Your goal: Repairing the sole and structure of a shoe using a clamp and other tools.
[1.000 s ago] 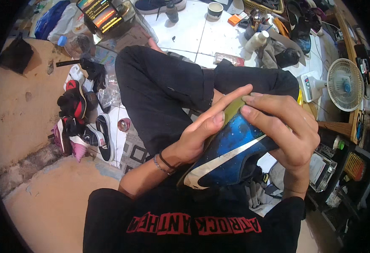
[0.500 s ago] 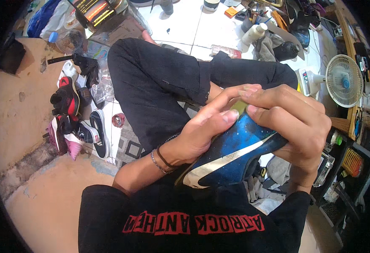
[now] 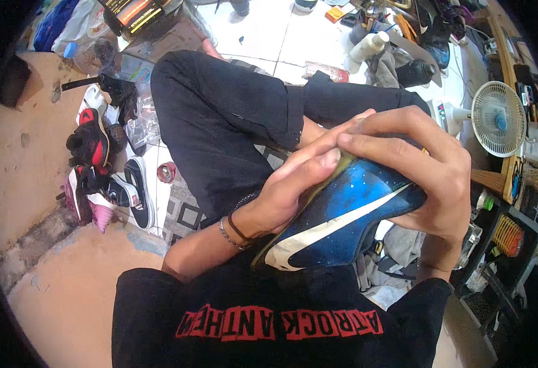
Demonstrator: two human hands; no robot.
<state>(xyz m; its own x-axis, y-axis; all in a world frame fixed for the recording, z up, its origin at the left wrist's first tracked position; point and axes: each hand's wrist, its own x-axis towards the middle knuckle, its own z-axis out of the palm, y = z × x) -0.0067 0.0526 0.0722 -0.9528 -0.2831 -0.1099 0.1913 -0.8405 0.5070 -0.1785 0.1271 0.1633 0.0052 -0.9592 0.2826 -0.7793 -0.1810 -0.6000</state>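
A blue shoe (image 3: 353, 227) with a white curved stripe and dark scuffs is in both hands, tilted on its side in front of my chest. My left hand (image 3: 299, 184) lies along its yellowish sole edge, the thumb pressed near the upper and the fingers stretched behind the sole. Around the far right end of the shoe my right hand (image 3: 431, 162) is curled, its fingertips meeting the left fingers at the sole edge. The underside of the sole is hidden from here.
Several shoes lie to the left, among them a black slip-on with a white sole (image 3: 139, 191) and a black-red sneaker (image 3: 91, 140). A white fan (image 3: 499, 119) stands at right. White and black bottles (image 3: 370, 46) and cluttered tools sit at the far right. My crossed legs (image 3: 226, 116) lie beyond the shoe.
The right fingertips have shifted left along the sole edge, onto the left fingers. The shoe has turned slightly, and the yellowish patch between the fingertips is now mostly covered.
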